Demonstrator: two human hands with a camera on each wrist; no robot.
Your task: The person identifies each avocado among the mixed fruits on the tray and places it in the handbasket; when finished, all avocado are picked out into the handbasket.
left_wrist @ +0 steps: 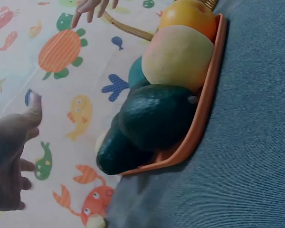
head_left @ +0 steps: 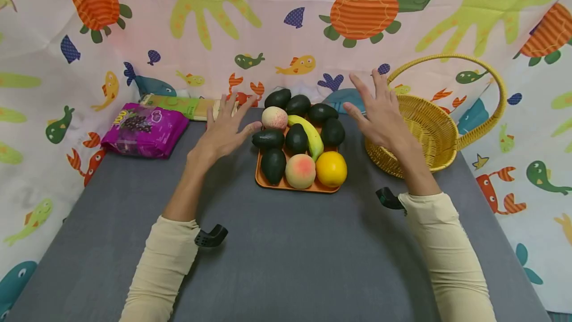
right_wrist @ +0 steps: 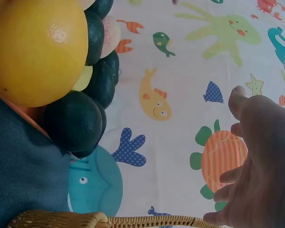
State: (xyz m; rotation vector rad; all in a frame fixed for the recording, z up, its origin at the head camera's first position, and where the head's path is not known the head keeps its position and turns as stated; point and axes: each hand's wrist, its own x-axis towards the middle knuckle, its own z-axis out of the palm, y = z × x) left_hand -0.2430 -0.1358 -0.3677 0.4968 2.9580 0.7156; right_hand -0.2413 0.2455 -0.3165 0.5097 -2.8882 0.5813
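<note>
An orange tray at the back middle of the table holds several dark avocados, two peaches, a banana and a yellow-orange citrus fruit. My left hand hovers left of the tray, fingers spread and holding nothing. On the tray's other side my right hand is raised, also spread, in front of the yellow wicker basket. In the left wrist view an avocado is nearest. The right wrist view has the citrus fruit close by.
A purple package with grapes on it lies at the back left. Behind it is a green and yellow packet. A curtain with sea animals hangs behind and at both sides of the grey table.
</note>
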